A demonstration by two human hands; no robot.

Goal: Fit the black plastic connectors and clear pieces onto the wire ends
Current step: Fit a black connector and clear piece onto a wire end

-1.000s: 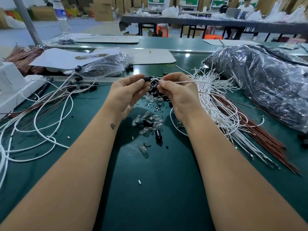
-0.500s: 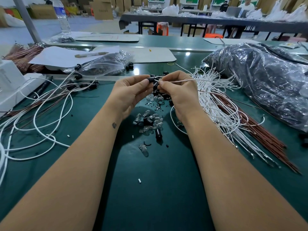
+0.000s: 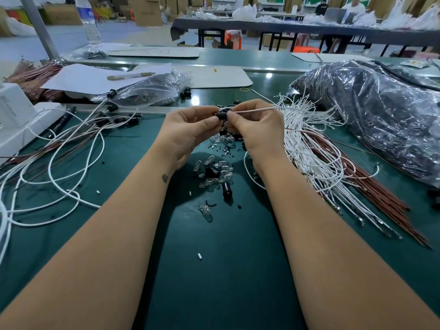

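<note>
**Me:** I'm watching through the head camera. The left hand (image 3: 188, 129) has a small black connector (image 3: 221, 116) pinched between thumb and fingertips, up over the green table (image 3: 214, 270). The right hand (image 3: 256, 129) pinches a white wire (image 3: 257, 110) right at its end, and that end meets the connector.

**Partner:** How will those handle?

**Me:** My guess is the connector is light, hard and a bit slick, so grip its sides. The wire looks soft and springy, so hold it close to the tip or it will buckle. The clear pieces (image 3: 215, 173) under the hands look like thin glass or plastic, so take them gently.

**Partner:** Where's the rest of the stock?

**Me:** Loose connectors lie among the clear pieces. A bundle of white wires (image 3: 307, 148) sits just right of the hands, with brown wires (image 3: 371, 184) beside it. Finished wires (image 3: 71, 148) curl on the left, and a big plastic bag (image 3: 371, 115) lies far right.

**Partner:** Anything you can't see?

**Me:** Whether the wire tip is seated inside. The fingers cover the joint, and I can't see any metal end on the wire.
</note>
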